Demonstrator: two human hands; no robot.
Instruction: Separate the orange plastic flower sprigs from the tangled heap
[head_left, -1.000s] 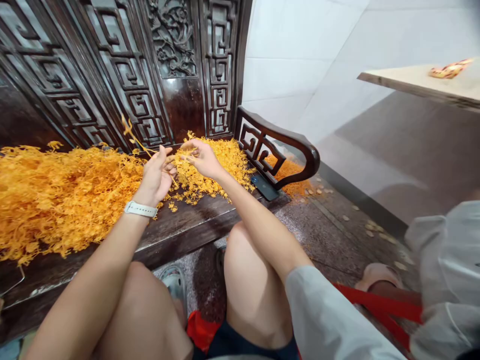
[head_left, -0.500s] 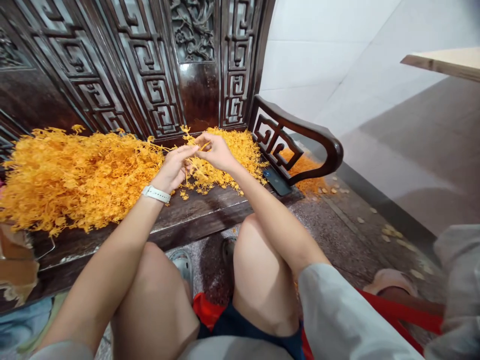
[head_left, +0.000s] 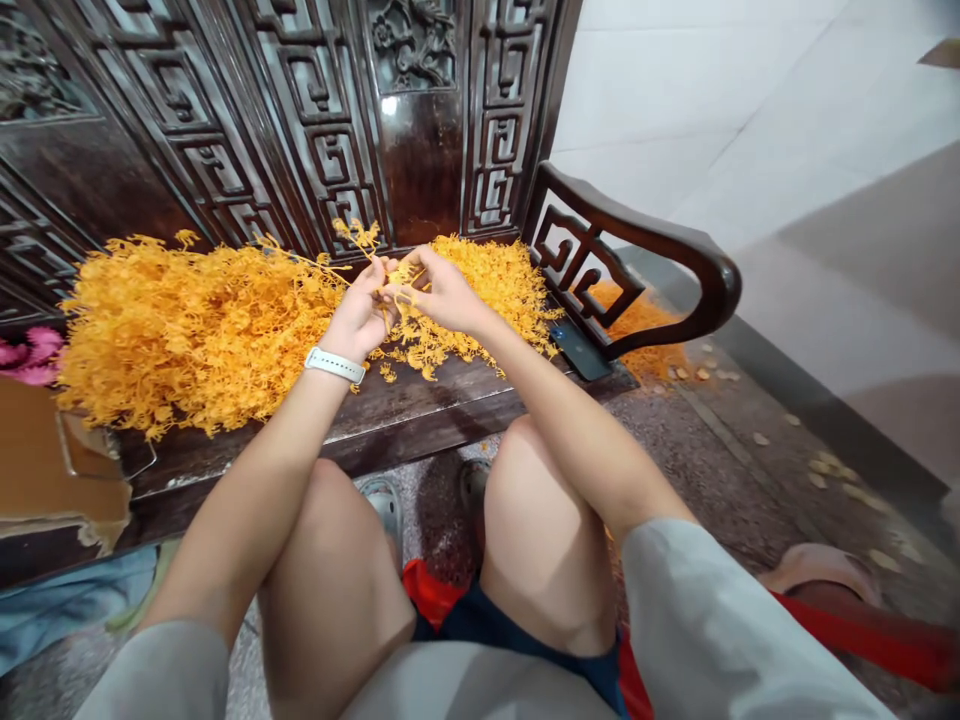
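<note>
My left hand (head_left: pixel 361 310), with a pale watch band on its wrist, pinches a yellow artificial flower stem (head_left: pixel 330 268) whose frilly sprig rises above the fingertips. Close against it, my right hand (head_left: pixel 444 290) has its thumb and fingers closed on part of the same yellow sprig. The two sets of fingertips nearly meet, and the exact grip is partly hidden. To the left lies a big heap of yellow artificial flowers (head_left: pixel 202 340) on the dark wooden bench (head_left: pixel 420 415). A smaller yellow pile (head_left: pixel 495 285) spreads behind and right of my right hand.
A black phone (head_left: pixel 581 352) rests by the carved armrest (head_left: pixel 660 250). Torn cardboard (head_left: pixel 60 450) and pink flowers (head_left: pixel 37 355) are at the left. Orange bits (head_left: pixel 645 330) lie on the floor past the armrest. A pink shoe (head_left: pixel 821 572) is at lower right.
The view has shifted left, so the scene sits further right. My left fingers have moved up along the stem, and the sprig above them stands out more. Both hands stay together.
</note>
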